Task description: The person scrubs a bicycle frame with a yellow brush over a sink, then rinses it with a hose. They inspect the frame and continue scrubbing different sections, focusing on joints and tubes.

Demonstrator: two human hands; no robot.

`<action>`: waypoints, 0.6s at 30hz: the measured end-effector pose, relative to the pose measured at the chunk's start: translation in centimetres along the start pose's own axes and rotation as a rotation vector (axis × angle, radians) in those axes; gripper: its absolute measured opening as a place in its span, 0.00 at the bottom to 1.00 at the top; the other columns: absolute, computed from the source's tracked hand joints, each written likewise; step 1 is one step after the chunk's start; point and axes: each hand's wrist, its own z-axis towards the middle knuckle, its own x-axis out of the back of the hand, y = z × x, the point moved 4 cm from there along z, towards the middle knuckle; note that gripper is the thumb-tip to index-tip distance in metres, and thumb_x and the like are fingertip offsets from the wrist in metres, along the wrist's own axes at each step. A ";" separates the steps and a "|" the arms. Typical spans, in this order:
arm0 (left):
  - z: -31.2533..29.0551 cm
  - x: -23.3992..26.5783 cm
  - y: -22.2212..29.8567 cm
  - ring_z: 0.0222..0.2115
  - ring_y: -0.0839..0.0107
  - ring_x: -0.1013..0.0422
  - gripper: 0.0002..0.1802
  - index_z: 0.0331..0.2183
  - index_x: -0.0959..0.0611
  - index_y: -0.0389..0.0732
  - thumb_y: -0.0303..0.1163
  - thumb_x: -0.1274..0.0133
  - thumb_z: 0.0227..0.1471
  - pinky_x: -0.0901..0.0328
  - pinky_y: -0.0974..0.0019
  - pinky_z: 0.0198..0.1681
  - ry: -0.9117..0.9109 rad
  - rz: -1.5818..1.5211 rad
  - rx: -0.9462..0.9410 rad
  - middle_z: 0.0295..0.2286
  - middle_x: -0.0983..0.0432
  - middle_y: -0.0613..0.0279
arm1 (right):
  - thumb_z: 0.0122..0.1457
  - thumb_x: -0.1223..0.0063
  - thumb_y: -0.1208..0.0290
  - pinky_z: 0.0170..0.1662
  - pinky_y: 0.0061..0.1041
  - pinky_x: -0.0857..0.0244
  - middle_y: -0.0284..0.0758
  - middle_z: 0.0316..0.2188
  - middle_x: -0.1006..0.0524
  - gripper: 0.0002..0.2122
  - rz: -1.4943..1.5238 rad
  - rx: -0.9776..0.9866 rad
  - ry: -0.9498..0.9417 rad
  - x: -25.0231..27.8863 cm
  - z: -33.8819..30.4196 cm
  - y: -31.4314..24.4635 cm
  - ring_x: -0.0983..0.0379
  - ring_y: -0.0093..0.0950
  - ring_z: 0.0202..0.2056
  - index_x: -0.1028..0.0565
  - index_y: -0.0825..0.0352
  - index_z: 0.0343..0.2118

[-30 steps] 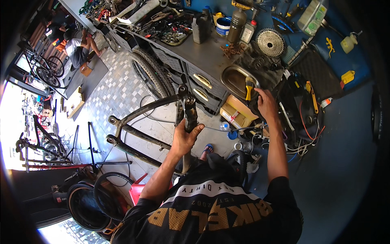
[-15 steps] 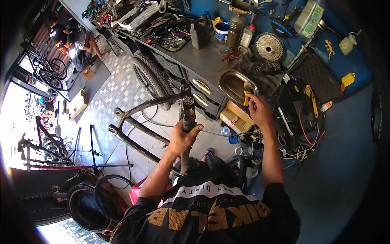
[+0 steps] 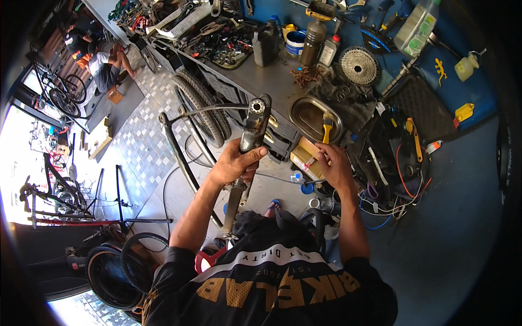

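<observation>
Single head-worn fisheye camera looking steeply down over wearer's chest, facing workbench ahead. Left hand and right hand sitting near, mid-frame. Straight edges bending toward rim. No second view overlapping.

Left hand fist-clenched, raised; right hand extended forward, fingers curled.

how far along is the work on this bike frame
Done: the frame stands stripped, one loose wheel leaning behind it. In hand: left hand grips the frame's tube; right hand holds a yellow brush at the metal tray. Left: brushing; no bristles touch the frame.
</observation>
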 end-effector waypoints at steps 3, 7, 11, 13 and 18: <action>0.2 -0.2 1.1 0.10 0.78 0.40 0.20 0.29 0.30 0.41 0.41 0.37 0.60 0.43 0.68 0.13 -0.031 0.059 0.050 0.13 0.38 0.71 | 0.63 0.46 0.72 0.38 0.36 0.27 0.41 0.39 0.21 0.14 -0.047 -0.011 0.027 0.4 0.3 1.3 0.21 0.38 0.34 0.22 0.60 0.51; 0.7 -0.6 1.2 0.11 0.79 0.40 0.21 0.29 0.29 0.41 0.43 0.37 0.60 0.43 0.69 0.13 -0.033 0.136 0.079 0.13 0.38 0.71 | 0.61 0.47 0.75 0.45 0.40 0.27 0.41 0.48 0.24 0.21 -0.251 -0.042 -0.034 0.4 1.6 4.2 0.23 0.44 0.46 0.27 0.55 0.58; 1.5 -0.6 0.7 0.11 0.79 0.40 0.23 0.30 0.30 0.40 0.47 0.38 0.60 0.42 0.69 0.13 -0.013 0.182 0.069 0.14 0.37 0.71 | 0.58 0.45 0.76 0.47 0.41 0.27 0.40 0.53 0.27 0.26 -0.491 -0.094 -0.146 -0.2 2.5 6.6 0.25 0.44 0.49 0.30 0.53 0.61; 2.0 -0.5 0.5 0.12 0.79 0.40 0.24 0.36 0.29 0.39 0.50 0.40 0.61 0.42 0.69 0.13 -0.033 0.211 0.036 0.14 0.37 0.70 | 0.58 0.44 0.76 0.48 0.41 0.26 0.40 0.53 0.27 0.26 -0.520 -0.102 -0.185 -0.7 2.8 7.1 0.25 0.44 0.49 0.30 0.52 0.61; 3.0 -0.2 -0.2 0.11 0.80 0.41 0.28 0.43 0.32 0.38 0.55 0.47 0.64 0.44 0.71 0.13 0.018 0.290 -0.023 0.14 0.37 0.69 | 0.58 0.44 0.75 0.47 0.41 0.26 0.37 0.50 0.26 0.25 -0.477 -0.116 -0.224 -1.4 2.8 7.5 0.24 0.42 0.48 0.29 0.50 0.60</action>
